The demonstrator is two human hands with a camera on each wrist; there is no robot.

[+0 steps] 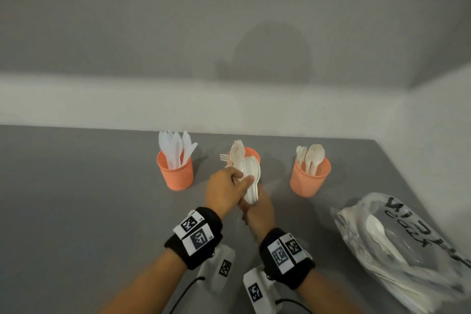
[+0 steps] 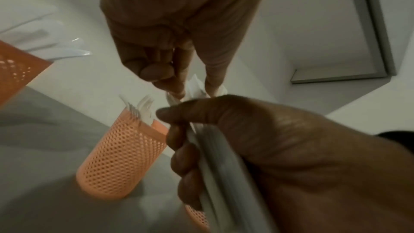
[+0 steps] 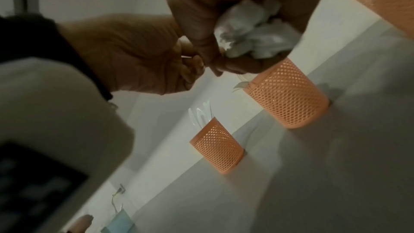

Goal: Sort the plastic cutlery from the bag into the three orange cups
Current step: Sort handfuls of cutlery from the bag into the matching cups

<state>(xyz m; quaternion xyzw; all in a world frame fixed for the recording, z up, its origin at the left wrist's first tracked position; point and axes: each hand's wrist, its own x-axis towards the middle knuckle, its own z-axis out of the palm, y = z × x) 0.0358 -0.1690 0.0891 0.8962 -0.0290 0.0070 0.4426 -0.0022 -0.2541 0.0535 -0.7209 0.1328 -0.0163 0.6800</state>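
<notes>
Three orange mesh cups stand in a row on the grey table. The left cup [image 1: 175,173] holds white knives, the middle cup [image 1: 252,154] forks, the right cup [image 1: 309,181] spoons. In front of the middle cup my right hand [image 1: 258,211] grips a bundle of white plastic cutlery [image 1: 252,176] by its handles, spoon bowls pointing up. My left hand [image 1: 226,188] pinches the bundle's upper part between thumb and fingers. The left wrist view shows the handles [image 2: 215,166] inside the right hand's [image 2: 280,148] curled fingers. The clear plastic bag [image 1: 397,245] lies at the right with more cutlery inside.
The table [image 1: 76,199] meets a white wall behind the cups and another on the right, close to the bag. Wrist cameras with cables hang under both forearms. Bare grey tabletop stretches to the left of the left cup.
</notes>
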